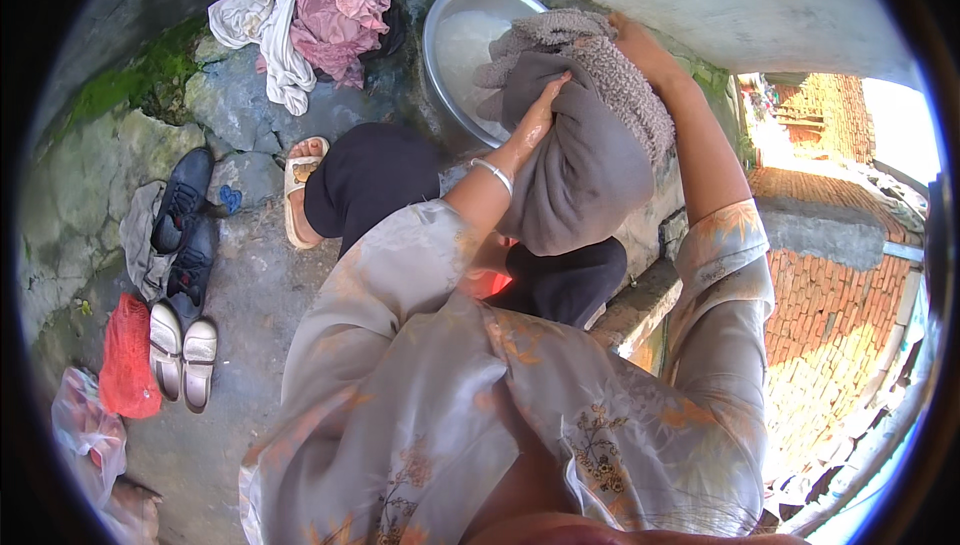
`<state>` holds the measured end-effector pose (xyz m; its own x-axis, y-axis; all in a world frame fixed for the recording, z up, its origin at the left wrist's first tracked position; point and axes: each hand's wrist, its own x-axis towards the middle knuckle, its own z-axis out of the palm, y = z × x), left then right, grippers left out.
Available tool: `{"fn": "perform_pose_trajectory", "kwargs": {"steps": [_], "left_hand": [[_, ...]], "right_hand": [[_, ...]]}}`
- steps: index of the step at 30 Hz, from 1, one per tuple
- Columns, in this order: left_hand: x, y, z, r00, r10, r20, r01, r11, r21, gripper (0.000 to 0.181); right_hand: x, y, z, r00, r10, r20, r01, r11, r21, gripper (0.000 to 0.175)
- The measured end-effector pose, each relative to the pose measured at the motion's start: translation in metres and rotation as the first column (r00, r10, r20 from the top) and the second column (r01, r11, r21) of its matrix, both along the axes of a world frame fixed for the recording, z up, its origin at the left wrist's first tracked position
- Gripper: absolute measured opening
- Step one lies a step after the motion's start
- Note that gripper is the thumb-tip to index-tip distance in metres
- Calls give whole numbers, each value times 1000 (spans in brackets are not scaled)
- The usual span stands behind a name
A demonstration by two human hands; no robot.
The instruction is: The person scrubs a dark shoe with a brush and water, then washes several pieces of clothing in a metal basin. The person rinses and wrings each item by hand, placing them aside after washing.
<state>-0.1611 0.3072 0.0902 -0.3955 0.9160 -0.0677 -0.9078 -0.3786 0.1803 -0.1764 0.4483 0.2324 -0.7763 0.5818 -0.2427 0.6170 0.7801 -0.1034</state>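
Note:
A bulky grey garment or cloth [577, 170], smooth on one face and with a fleecy pile lining [626, 83] on the other, is bunched up in front of me. My left hand [541, 111], with a silver bangle at its wrist, grips the smooth side and looks wet. At the far right edge, my right hand [643, 49] grasps the fleecy part; some of its fingers are hidden behind the cloth. Under the far end of the bundle stands a round metal basin [450, 34] holding cloudy water. Part of the fleece hangs over the basin.
White cloth [274, 34] and pink garments [341, 27] lie left of the basin. Dark shoes [187, 237], pale flat shoes [182, 357], a red mesh bag [127, 361] and a plastic bag [94, 425] sit along the left. A stone ledge [637, 301] is at right.

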Motion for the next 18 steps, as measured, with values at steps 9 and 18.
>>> {"fn": "perform_pose_trajectory", "kwargs": {"steps": [9, 18], "left_hand": [[-13, -39, 15, 963, -179, 199, 180, 984, 12, 56], [8, -36, -21, 963, 48, -265, -80, 990, -112, 62]], "right_hand": [[139, -92, -121, 139, -989, -57, -170, 33, -985, 39], [155, -130, -179, 231, -963, 140, -305, -209, -929, 39]]}}
